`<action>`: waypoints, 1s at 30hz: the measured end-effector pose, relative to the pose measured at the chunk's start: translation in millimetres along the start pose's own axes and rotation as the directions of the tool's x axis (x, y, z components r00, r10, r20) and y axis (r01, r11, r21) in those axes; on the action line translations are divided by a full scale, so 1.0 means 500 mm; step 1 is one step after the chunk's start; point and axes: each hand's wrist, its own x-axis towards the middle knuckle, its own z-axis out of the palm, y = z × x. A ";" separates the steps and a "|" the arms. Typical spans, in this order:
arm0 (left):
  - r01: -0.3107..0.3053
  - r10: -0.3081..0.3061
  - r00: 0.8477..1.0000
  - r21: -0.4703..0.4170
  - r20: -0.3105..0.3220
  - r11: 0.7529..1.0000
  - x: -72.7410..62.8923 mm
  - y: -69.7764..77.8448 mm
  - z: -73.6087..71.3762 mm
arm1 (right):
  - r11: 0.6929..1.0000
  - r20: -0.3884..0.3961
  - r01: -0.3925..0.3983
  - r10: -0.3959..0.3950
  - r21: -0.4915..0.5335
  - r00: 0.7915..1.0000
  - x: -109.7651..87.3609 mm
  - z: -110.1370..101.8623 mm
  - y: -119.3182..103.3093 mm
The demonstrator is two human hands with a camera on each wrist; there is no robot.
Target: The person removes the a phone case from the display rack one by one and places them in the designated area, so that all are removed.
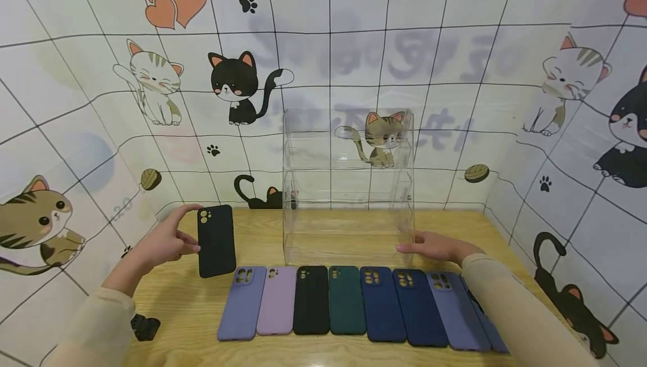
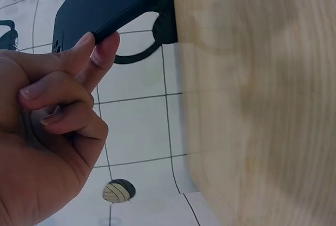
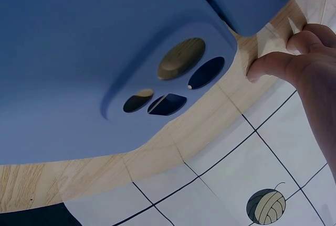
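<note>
My left hand (image 1: 169, 238) pinches a black phone case (image 1: 217, 241) by its left edge and holds it upright over the table's left side. The left wrist view shows the thumb and a fingertip on the edge of the black case (image 2: 113, 6). A clear, tiered display rack (image 1: 349, 226) stands at the back middle of the table. At its lower right corner my right hand (image 1: 437, 245) grips the rack's side, thumb in front. In the right wrist view, that hand (image 3: 310, 53) is partly cut off, and a large blue-violet phone case (image 3: 68, 79) fills the foreground.
In front of the rack, a row of phone cases lies on the wooden table (image 1: 283, 353): lilac (image 1: 276, 299), black (image 1: 310, 299), green (image 1: 347, 299) and several blue ones (image 1: 384, 305). A small black object (image 1: 145, 327) sits near the left sleeve. Cat-printed cloth walls enclose the table.
</note>
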 end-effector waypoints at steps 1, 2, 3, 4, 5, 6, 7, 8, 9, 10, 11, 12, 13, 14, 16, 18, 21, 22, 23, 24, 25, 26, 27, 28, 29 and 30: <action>0.003 -0.003 1.000 -0.006 0.012 1.000 -0.003 -0.009 0.000 | 1.000 0.001 0.000 0.000 -0.001 1.000 0.000 0.000 0.000; 0.008 -0.008 1.000 -0.012 0.024 1.000 -0.006 -0.017 -0.001 | 1.000 0.001 0.001 -0.001 0.000 1.000 0.000 0.000 0.000; 0.014 -0.014 0.999 -0.019 0.040 1.000 -0.008 -0.025 -0.001 | 1.000 0.000 0.001 -0.001 0.000 1.000 0.001 0.001 0.000; 0.024 -0.022 0.998 -0.025 0.057 0.999 -0.010 -0.032 -0.002 | 1.000 -0.001 0.001 -0.001 0.000 1.000 0.001 0.001 0.001; 0.032 -0.030 0.997 -0.033 0.077 0.999 -0.011 -0.039 -0.002 | 1.000 -0.001 0.002 -0.002 0.000 1.000 0.001 0.001 0.001; 0.045 -0.041 0.994 -0.036 0.100 0.998 -0.012 -0.046 -0.002 | 1.000 -0.001 0.003 -0.003 -0.001 1.000 0.001 0.001 0.001; 0.054 -0.050 0.991 -0.030 0.122 0.998 -0.014 -0.053 -0.001 | 1.000 -0.001 0.003 -0.003 -0.002 1.000 0.001 0.001 0.002; 0.076 -0.072 0.987 -0.026 0.146 0.997 -0.014 -0.059 -0.001 | 1.000 -0.001 0.003 -0.003 -0.002 1.000 0.001 0.001 0.002; 0.095 -0.090 0.981 -0.025 0.172 0.995 -0.015 -0.065 0.000 | 1.000 -0.001 0.002 -0.002 -0.002 1.000 0.002 0.001 0.002; 0.114 -0.108 0.974 -0.021 0.197 0.993 -0.016 -0.072 0.002 | 1.000 0.000 0.000 0.000 -0.002 1.000 0.002 0.001 0.001; 0.129 -0.122 0.967 -0.019 0.223 0.991 -0.016 -0.078 0.003 | 1.000 0.000 -0.002 0.002 -0.003 1.000 0.002 0.001 0.001; 0.146 -0.136 0.959 -0.021 0.249 0.989 -0.016 -0.085 0.005 | 1.000 0.000 -0.005 0.005 -0.004 1.000 0.002 0.002 0.001; 0.162 -0.150 0.951 -0.024 0.269 0.986 -0.017 -0.090 0.007 | 1.000 -0.001 -0.008 0.008 -0.004 1.000 0.001 0.002 0.000; 0.179 -0.163 0.944 -0.029 0.288 0.983 -0.018 -0.094 0.009 | 1.000 -0.001 -0.011 0.011 -0.005 1.000 0.001 0.002 0.000; 0.194 -0.174 0.933 -0.034 0.315 0.980 -0.020 -0.103 0.013 | 1.000 -0.002 -0.014 0.014 -0.007 1.000 0.001 0.003 -0.001; 0.210 -0.187 0.926 -0.036 0.328 0.977 -0.023 -0.109 0.018 | 1.000 -0.004 -0.013 0.013 -0.009 1.000 0.001 0.003 0.000; 0.228 -0.206 0.921 -0.027 0.331 0.973 -0.025 -0.116 0.025 | 1.000 -0.005 -0.011 0.011 -0.009 1.000 0.003 0.004 0.001; 0.234 -0.213 0.920 -0.023 0.329 0.972 -0.027 -0.118 0.028 | 1.000 -0.005 -0.011 0.011 -0.008 1.000 0.003 0.004 0.002; 0.238 -0.218 0.918 -0.021 0.331 0.971 -0.027 -0.119 0.030 | 1.000 -0.005 -0.011 0.011 -0.008 1.000 0.003 0.004 0.002; 0.240 -0.220 0.916 -0.019 0.335 0.971 -0.028 -0.120 0.033 | 1.000 -0.005 -0.013 0.013 -0.006 1.000 0.003 0.004 0.002; 0.242 -0.222 0.915 -0.018 0.338 0.970 -0.029 -0.121 0.035 | 1.000 -0.005 -0.014 0.014 -0.005 1.000 0.002 0.003 0.002; 0.243 -0.223 0.913 -0.017 0.340 0.970 -0.030 -0.121 0.037 | 1.000 -0.005 -0.016 0.016 -0.002 1.000 0.002 0.003 0.001; 0.243 -0.222 0.912 -0.018 0.346 0.970 -0.031 -0.123 0.039 | 1.000 -0.004 -0.012 0.012 -0.002 1.000 0.001 0.002 0.001; 0.238 -0.216 0.911 -0.021 0.352 0.971 -0.032 -0.124 0.041 | 1.000 -0.002 -0.008 0.008 -0.002 1.000 0.000 0.002 0.000; 0.235 -0.210 0.909 -0.025 0.361 0.972 -0.032 -0.126 0.043 | 1.000 -0.002 -0.005 0.005 0.000 1.000 0.000 0.001 0.000; 0.229 -0.203 0.907 -0.029 0.368 0.973 -0.032 -0.127 0.045 | 1.000 0.000 -0.002 0.002 0.003 1.000 -0.001 0.001 -0.001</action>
